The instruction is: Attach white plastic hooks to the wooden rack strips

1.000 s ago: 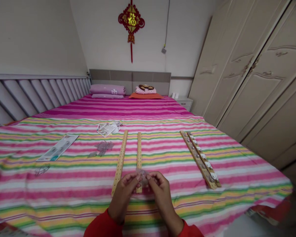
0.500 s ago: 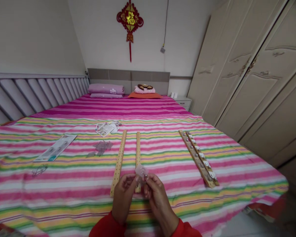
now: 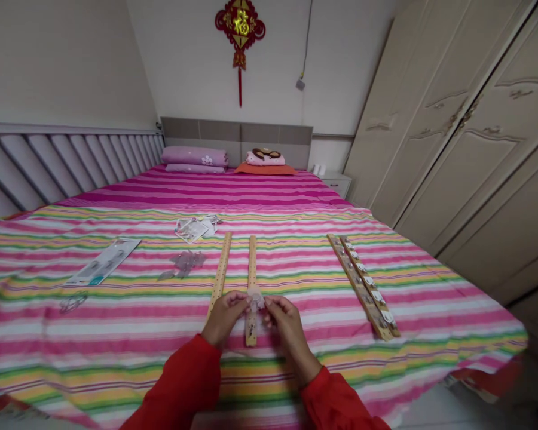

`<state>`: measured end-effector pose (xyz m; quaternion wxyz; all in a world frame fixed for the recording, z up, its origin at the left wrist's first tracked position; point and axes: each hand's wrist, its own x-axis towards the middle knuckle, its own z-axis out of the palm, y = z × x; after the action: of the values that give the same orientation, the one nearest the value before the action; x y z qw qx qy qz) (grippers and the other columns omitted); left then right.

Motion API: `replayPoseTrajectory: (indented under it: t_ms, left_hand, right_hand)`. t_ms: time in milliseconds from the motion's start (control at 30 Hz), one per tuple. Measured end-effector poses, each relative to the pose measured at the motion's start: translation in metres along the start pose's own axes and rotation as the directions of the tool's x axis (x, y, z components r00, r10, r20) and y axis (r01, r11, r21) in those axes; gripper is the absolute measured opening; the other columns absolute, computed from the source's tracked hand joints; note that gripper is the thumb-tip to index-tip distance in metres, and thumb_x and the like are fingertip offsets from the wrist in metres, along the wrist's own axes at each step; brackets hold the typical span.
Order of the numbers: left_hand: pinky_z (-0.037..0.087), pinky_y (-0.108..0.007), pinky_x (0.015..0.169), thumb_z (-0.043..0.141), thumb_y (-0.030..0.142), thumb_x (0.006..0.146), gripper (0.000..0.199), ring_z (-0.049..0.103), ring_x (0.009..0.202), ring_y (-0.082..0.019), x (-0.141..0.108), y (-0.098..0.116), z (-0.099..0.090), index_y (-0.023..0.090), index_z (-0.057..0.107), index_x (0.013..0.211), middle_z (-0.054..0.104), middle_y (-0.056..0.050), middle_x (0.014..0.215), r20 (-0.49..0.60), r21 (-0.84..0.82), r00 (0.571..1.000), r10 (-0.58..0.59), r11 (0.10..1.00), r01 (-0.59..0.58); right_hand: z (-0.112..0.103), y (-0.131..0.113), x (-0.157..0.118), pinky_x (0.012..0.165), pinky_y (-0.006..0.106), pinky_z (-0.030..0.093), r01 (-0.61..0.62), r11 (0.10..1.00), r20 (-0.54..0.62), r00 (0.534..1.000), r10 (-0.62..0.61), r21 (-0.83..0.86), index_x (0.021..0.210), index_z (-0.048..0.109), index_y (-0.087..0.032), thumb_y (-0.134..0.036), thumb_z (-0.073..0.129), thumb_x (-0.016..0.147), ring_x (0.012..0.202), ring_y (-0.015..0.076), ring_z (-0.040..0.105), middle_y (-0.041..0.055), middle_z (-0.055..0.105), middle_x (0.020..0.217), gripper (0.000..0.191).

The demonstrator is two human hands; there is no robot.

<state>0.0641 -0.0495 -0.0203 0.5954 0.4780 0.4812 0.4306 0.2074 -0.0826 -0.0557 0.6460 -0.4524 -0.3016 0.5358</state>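
Observation:
Between my two hands is a small translucent plastic piece (image 3: 255, 298), held over the near part of a narrow wooden strip with holes (image 3: 251, 269). My left hand (image 3: 226, 315) pinches its left edge. The fingertips of my right hand (image 3: 285, 321) are closed at its right side; any small item between them is too small to name. A second perforated wooden strip (image 3: 223, 263) lies to the left, its near end hidden behind my left hand. Small metallic bits show on the near end of the middle strip.
On the striped sheet lie a pile of translucent pieces (image 3: 187, 263), white cards (image 3: 197, 228), a long blister pack (image 3: 105, 263) and wire rings (image 3: 73, 301). Two filled strips (image 3: 363, 286) lie at the right. Pillows (image 3: 194, 159) rest by the headboard.
Both hands have moved slightly away from me with the plastic piece, showing the middle strip's near end. The right hand has shifted a little to the right; the view has tilted slightly.

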Motion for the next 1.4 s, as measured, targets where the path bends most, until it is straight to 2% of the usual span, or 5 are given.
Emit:
replayPoseTrajectory:
  t_ms: [133, 333, 533, 1000, 1400]
  left_hand:
    - [0.04, -0.021, 0.052, 0.077, 0.039, 0.05, 0.033, 0.052, 0.051, -0.009, 0.019, -0.006, -0.001, 0.013, 0.065, 0.065, 0.06, 0.001, 0.052, 0.02, 0.032, 1.0, -0.013, 0.999, 0.013]
    - [0.036, -0.021, 0.048, 0.073, 0.038, 0.048, 0.03, 0.048, 0.047, -0.008, 0.035, -0.02, -0.001, 0.014, 0.062, 0.061, 0.055, 0.004, 0.048, -0.044, 0.071, 0.997, -0.071, 0.995, 0.074]
    - [0.037, -0.024, 0.049, 0.067, 0.037, 0.051, 0.023, 0.05, 0.047, -0.011, 0.047, -0.033, -0.004, 0.017, 0.059, 0.058, 0.053, 0.004, 0.046, -0.069, 0.163, 0.997, -0.034, 0.986, 0.045]
    - [0.038, -0.025, 0.051, 0.059, 0.033, 0.058, 0.014, 0.052, 0.05, -0.013, 0.053, -0.046, -0.004, 0.019, 0.055, 0.057, 0.054, 0.003, 0.048, -0.119, 0.322, 0.99, 0.071, 0.946, -0.029]
    - [0.037, -0.023, 0.048, 0.062, 0.022, 0.061, 0.009, 0.05, 0.048, -0.012, 0.053, -0.047, -0.004, 0.019, 0.054, 0.059, 0.052, 0.005, 0.048, -0.173, 0.351, 0.985, 0.021, 0.935, 0.042]
  right_hand:
    - [0.003, 0.006, 0.018, 0.042, 0.022, 0.038, -0.001, 0.999, 0.02, 1.0, 0.002, -0.047, 0.067, 0.067, -0.014, -0.042, 0.08, 0.056, 0.039, 0.0097, 0.049, -0.0018, 0.059, 0.044, 0.033]
    - [0.006, 0.027, 0.034, 0.041, 0.021, 0.04, -0.051, 0.998, -0.022, 0.998, 0.05, -0.042, 0.063, 0.064, -0.014, -0.035, 0.078, 0.056, 0.04, 0.0103, 0.052, -0.0012, 0.06, 0.045, 0.026]
    - [0.005, 0.041, 0.042, 0.034, 0.019, 0.035, -0.074, 0.994, -0.056, 0.996, 0.07, -0.085, 0.06, 0.06, -0.016, -0.03, 0.072, 0.057, 0.034, 0.009, 0.046, -0.005, 0.054, 0.04, 0.019]
    - [0.006, 0.048, 0.047, 0.033, 0.021, 0.032, -0.073, 0.981, -0.093, 0.994, 0.057, -0.178, 0.054, 0.058, -0.018, -0.028, 0.066, 0.056, 0.032, 0.0099, 0.044, -0.0057, 0.051, 0.037, 0.012]
    - [0.004, 0.056, 0.051, 0.035, 0.021, 0.033, -0.034, 0.969, -0.122, 0.993, 0.004, -0.247, 0.052, 0.058, -0.018, -0.027, 0.064, 0.056, 0.033, 0.0101, 0.044, -0.0056, 0.051, 0.036, 0.011]
